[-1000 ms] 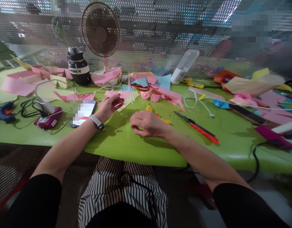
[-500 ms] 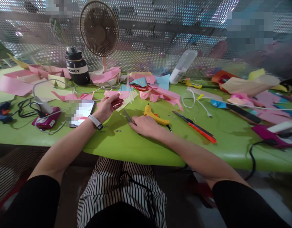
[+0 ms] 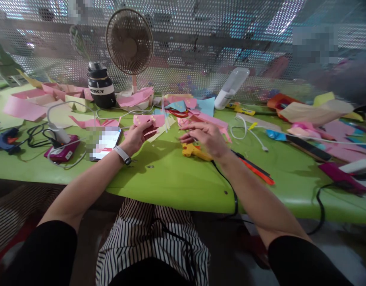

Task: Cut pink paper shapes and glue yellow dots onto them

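My left hand (image 3: 138, 137) is closed on a pink paper piece (image 3: 150, 120) with small yellowish shapes on it, pinched near its lower edge. My right hand (image 3: 205, 137) is raised over the yellow glue gun (image 3: 195, 151), its fingers pinched together. A thin metal tool that looks like tweezers sits in these fingers, mostly hidden and blurred. The glue gun lies on the green table, partly covered from view by the hand. A red and black cutter knife (image 3: 257, 171) lies beside my right forearm. Left of my left wrist is a phone (image 3: 107, 143) with a lit screen.
A fan (image 3: 130, 43), a black bottle (image 3: 102, 87) and a tilted clear bottle (image 3: 232, 87) stand along the back mesh. Pink and yellow paper scraps (image 3: 25, 105), white cables (image 3: 245, 129), a blue glue gun (image 3: 6, 141) and a magenta power strip (image 3: 62, 150) lie around.
My right hand has lifted off the table and moved right, over the yellow glue gun, and the thin metal tool has left its spot on the table. My left hand stays on the pink paper.
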Demonstrator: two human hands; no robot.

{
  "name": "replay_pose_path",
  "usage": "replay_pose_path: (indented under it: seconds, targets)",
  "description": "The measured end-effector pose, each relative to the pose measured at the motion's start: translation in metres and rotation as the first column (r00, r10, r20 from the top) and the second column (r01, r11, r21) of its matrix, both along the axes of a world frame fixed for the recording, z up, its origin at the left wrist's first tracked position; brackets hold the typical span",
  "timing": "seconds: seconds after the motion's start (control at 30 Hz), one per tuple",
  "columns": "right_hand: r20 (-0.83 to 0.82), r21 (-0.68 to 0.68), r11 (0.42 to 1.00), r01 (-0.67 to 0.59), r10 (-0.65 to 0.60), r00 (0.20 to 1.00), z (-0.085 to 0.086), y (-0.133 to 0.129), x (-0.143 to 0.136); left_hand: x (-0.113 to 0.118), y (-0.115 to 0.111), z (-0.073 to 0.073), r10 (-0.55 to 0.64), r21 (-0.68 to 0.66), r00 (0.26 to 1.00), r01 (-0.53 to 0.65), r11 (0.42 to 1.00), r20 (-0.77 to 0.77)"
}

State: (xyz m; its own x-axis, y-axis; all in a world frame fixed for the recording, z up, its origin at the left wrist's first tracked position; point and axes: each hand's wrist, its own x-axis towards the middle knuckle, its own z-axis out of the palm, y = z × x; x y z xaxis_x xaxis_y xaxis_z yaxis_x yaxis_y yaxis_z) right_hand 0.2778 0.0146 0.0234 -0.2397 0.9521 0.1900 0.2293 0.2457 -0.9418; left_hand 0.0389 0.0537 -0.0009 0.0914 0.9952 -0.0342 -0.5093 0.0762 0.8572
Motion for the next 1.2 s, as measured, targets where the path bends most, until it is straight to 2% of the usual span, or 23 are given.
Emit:
replay_pose_path:
  seconds: [0.07, 0.17, 0.27, 0.37, 0.5, 0.63, 0.7, 0.77, 0.83, 0.9, 0.93, 1.0, 1.2]
  targets:
    - [-0.184, -0.011, 0.991, -0.132, 0.127, 0.975, 0.004, -0.003, -0.001, 0.0, -0.001, 0.0, 0.001, 0.006, 1.0, -0.001, 1.0, -0.015]
    - [-0.232, -0.025, 0.96, -0.28, 0.267, 0.935, 0.01, -0.013, -0.007, 0.0, -0.001, 0.0, 0.008, 0.007, 1.0, -0.007, 1.0, -0.029]
    - [-0.1, -0.043, 0.968, -0.249, 0.244, 0.965, 0.008, -0.022, -0.017, 0.0, -0.001, -0.001, 0.002, 0.025, 0.999, -0.001, 1.0, -0.033]
    - [0.032, -0.068, 0.968, -0.24, 0.243, 0.97, -0.002, -0.026, -0.028, -0.001, -0.001, -0.002, -0.015, 0.05, 0.999, 0.017, 0.999, -0.045]
    - [0.176, -0.052, 0.943, -0.329, 0.333, 0.926, -0.011, -0.024, -0.031, -0.002, -0.004, -0.002, -0.018, 0.06, 0.998, 0.021, 0.998, -0.053]
    - [0.377, -0.081, 0.921, -0.381, 0.383, 0.844, -0.008, -0.021, -0.024, -0.002, -0.005, -0.004, -0.011, 0.047, 0.995, 0.016, 0.999, -0.103]
    - [0.397, -0.081, 0.924, -0.374, 0.374, 0.838, -0.006, -0.02, -0.022, -0.002, -0.004, -0.006, -0.015, 0.058, 0.991, 0.023, 0.998, -0.13]
    - [0.243, 0.015, 0.95, -0.311, 0.298, 0.923, -0.005, -0.019, -0.023, -0.001, -0.005, -0.007, -0.018, 0.071, 0.987, 0.029, 0.997, -0.157]
    - [-0.03, 0.146, 0.979, -0.14, 0.146, 0.989, -0.007, -0.017, -0.025, 0.0, -0.006, -0.007, -0.024, 0.086, 0.982, 0.04, 0.995, -0.185]
    - [-0.237, 0.223, 0.973, 0.057, -0.002, 0.971, -0.009, -0.014, -0.028, 0.002, -0.01, -0.006, -0.046, 0.098, 0.976, 0.068, 0.993, -0.214]
    - [-0.287, 0.24, 0.963, 0.126, -0.053, 0.956, -0.01, -0.013, -0.029, 0.004, -0.012, -0.006, -0.062, 0.101, 0.972, 0.086, 0.991, -0.226]
    - [-0.315, 0.249, 0.948, 0.198, -0.114, 0.942, -0.012, -0.011, -0.031, 0.006, -0.016, -0.004, -0.094, 0.101, 0.968, 0.12, 0.988, -0.234]
    - [-0.28, 0.254, 0.93, 0.265, -0.191, 0.941, -0.014, -0.005, -0.031, 0.012, -0.022, -0.003, -0.13, 0.121, 0.962, 0.162, 0.979, -0.239]
